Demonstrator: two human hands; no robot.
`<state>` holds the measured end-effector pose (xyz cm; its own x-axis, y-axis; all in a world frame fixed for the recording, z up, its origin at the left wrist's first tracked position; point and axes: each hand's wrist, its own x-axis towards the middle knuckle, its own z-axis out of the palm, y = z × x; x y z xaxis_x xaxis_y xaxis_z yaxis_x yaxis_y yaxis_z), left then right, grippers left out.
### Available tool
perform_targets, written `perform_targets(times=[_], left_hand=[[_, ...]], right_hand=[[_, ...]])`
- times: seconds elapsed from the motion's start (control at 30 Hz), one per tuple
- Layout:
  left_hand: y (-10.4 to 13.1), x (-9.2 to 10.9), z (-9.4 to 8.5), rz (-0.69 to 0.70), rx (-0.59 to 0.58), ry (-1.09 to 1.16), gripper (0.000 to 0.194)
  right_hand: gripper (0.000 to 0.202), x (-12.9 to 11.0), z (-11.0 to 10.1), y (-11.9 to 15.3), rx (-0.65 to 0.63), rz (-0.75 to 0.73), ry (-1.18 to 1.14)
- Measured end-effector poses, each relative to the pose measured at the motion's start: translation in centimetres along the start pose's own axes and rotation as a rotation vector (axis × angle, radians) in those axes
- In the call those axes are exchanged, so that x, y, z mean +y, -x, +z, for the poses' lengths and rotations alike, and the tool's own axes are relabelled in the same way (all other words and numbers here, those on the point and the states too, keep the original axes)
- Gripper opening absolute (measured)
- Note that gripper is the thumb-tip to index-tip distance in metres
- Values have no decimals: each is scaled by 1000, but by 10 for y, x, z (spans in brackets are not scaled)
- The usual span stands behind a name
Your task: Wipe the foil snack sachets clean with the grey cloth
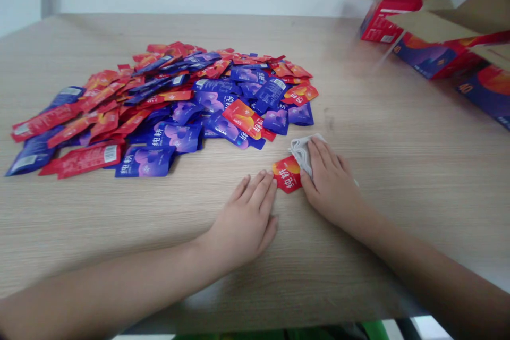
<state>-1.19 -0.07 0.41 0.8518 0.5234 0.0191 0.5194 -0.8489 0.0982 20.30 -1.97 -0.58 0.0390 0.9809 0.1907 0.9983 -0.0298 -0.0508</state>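
Currently on the table: one red sachet, flat, lying near the front edge between the two hands. Left hand, at 7 o'clock of the sachet: open, palm down, fingers together, fingertips touching or just short of the sachet's left edge; which of the two cannot be told. Right hand, at 3 o'clock: flat, pressing a small white cloth onto the sachet's right part; it grips nothing in a closed fist.

Handling, as judged: the sachet looks light, thin and pliable, with a glossy film likely to slide on the smooth wood; hold is best taken at a sealed edge or corner, or by pinning it flat. The cloth looks soft and limp.

At 10 to 12 o'clock of the sachet: loose pile of sachets, red and blue mixed, overlapping. At 2 o'clock, well apart: open cartons, red and blue, flaps raised.

Not legible: the sachet's right half lies under cloth and fingers; most of the cloth is covered by the hand; the cartons are cut off by the right edge; their contents are out of sight; sachet print is too small to read.
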Motion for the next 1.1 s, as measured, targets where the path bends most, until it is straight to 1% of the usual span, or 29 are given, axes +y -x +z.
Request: perform_targets(times=[0.07, 0.13, 0.27, 0.33, 0.43, 0.5, 0.6, 0.7, 0.77, 0.9, 0.97, 1.03, 1.1], left_hand=[[0, 0, 0, -2, 9, 2, 60], [0, 0, 1, -4, 27, 1, 60], [0, 0, 1, -6, 47, 22, 57], [0, 0, 1, -10, 41, 35, 53], [0, -1, 1, -13, 33, 40, 54], [0, -2, 2, -8, 27, 36, 58], [0, -2, 2, 3, 8, 23, 61], [1, -1, 3, -5, 4, 16, 61], [1, 0, 3, -8, 21, 15, 62], [0, 1, 3, -6, 43, 22, 55], [-1, 1, 3, -10, 39, 25, 52], [-1, 0, 3, -5, 38, 25, 53], [0, -2, 3, 5, 33, 20, 57]], right_hand=[[62, -6, 0, 0, -1, -18, 3], [60, -18, -2, 2, 9, -54, 1], [58, -43, -5, 10, -10, -225, -63], [58, -48, -6, 13, -28, -292, -96], [59, -42, -6, 13, -33, -302, -105], [60, -30, -5, 11, -17, -242, -81], [62, -11, -3, 7, 6, -100, -32], [62, -6, -2, 3, -1, -52, -21], [60, -13, -2, 4, -1, -89, -34], [59, -38, -5, 10, -15, -278, -104], [60, -45, -6, 13, -25, -334, -127], [61, -42, -6, 13, -24, -329, -119], [60, -31, -5, 11, -10, -267, -81]])
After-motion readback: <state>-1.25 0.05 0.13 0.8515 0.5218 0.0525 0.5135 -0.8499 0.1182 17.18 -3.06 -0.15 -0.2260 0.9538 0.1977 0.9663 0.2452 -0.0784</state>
